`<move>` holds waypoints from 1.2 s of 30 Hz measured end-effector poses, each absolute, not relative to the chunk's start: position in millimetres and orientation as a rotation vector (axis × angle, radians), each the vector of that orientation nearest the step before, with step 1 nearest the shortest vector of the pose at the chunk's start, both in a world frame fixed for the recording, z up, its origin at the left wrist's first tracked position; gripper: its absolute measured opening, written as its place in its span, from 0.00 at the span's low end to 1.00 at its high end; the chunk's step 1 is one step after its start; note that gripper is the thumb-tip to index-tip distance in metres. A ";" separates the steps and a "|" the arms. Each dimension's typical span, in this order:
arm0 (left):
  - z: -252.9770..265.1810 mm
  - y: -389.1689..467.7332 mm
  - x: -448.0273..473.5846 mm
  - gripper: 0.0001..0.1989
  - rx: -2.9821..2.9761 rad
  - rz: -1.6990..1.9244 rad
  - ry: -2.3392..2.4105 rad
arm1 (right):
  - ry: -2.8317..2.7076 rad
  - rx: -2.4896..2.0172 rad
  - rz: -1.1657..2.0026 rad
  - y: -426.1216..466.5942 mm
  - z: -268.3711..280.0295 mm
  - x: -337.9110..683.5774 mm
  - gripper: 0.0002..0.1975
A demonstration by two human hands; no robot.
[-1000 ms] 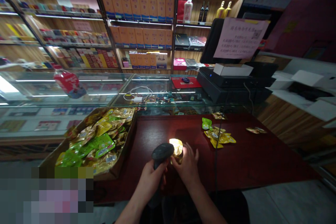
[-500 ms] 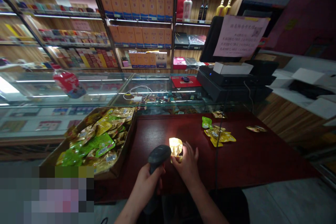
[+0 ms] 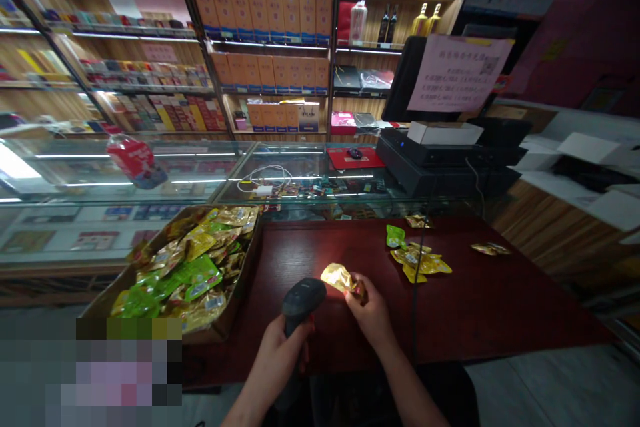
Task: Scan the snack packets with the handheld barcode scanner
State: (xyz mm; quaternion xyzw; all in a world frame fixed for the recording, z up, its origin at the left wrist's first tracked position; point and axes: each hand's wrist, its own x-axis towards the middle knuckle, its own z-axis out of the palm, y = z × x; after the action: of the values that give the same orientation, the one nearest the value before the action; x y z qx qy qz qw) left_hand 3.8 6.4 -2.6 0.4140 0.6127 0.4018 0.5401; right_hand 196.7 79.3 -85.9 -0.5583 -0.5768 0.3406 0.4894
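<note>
Wall shelves: the tall shelves (image 3: 333, 80) are rising at the back, their light strips shining over rows of orange boxes (image 3: 273, 12).
Glass counter: the counter (image 3: 305, 160) is running across below them, carrying a red-labelled bottle (image 3: 133, 157) to the left.
Red-brown table: the table (image 3: 480, 307) is spreading out in front of the person, its far edge lying along the glass.
Screen: a dark monitor (image 3: 404, 80) is standing at the far right, wearing a printed paper sheet (image 3: 455, 77).
Carton: a shallow cardboard box (image 3: 219, 331) is sitting at the table's left, brimming with gold, yellow and green packets (image 3: 200, 277).
Left hand: this hand (image 3: 280, 353) is wrapping its fingers firmly round a scanner's handle.
Right hand: this one (image 3: 373, 313) is pinching one gold packet by its near end, thumb against fingers.
Scanner: the dark scanner (image 3: 303, 297) is pointing its head rightward, just beside that packet.
Loose heap: yellow and gold packets (image 3: 420, 261) are lying together right of the hands, a green packet (image 3: 395, 236) resting just behind.
Pinched piece: the gold packet (image 3: 337, 277) is gleaming in bright light between scanner and right hand; whether it is touching the wood, I can't tell.
</note>
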 end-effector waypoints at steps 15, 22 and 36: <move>13.4 -22.0 -5.9 0.09 1.594 0.779 1.440 | -1.119 -1.006 1.142 124.7 -97.9 208.1 0.23; -1.4 -19.8 -6.0 0.07 1.591 0.764 1.484 | -1.113 -0.966 1.182 124.0 -98.5 204.0 0.15; 3.1 -18.0 2.8 0.04 1.393 0.826 1.473 | -1.174 -0.991 1.203 121.4 -90.3 205.5 0.16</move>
State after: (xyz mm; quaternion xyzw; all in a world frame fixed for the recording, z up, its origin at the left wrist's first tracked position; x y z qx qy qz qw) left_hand 2.8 -18.0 3.1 0.5654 0.5979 0.3354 0.4586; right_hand 205.5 121.4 -90.3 -0.4204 -0.4983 0.5104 0.5608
